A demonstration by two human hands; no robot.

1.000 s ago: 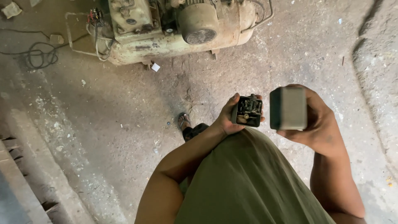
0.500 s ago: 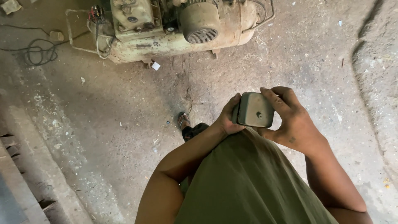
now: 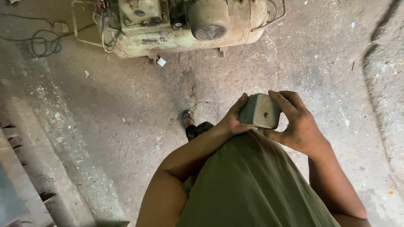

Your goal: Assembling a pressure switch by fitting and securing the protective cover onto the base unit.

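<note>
Both hands clasp a grey-green boxy metal cover [image 3: 261,111] just above the olive shirt [image 3: 252,185]: the left hand [image 3: 232,120] grips its nine o'clock side, while the right hand [image 3: 296,124] wraps fingers [image 3: 283,101] over its top. At twelve o'clock, well apart on the dusty concrete floor [image 3: 105,105], sits a worn pale-green compressor machine [image 3: 185,23].

box [image 3: 261,111] between both hands | compressor [image 3: 185,25] ahead on floor [image 3: 126,96] | cable coil [image 3: 42,44] left of it
</note>
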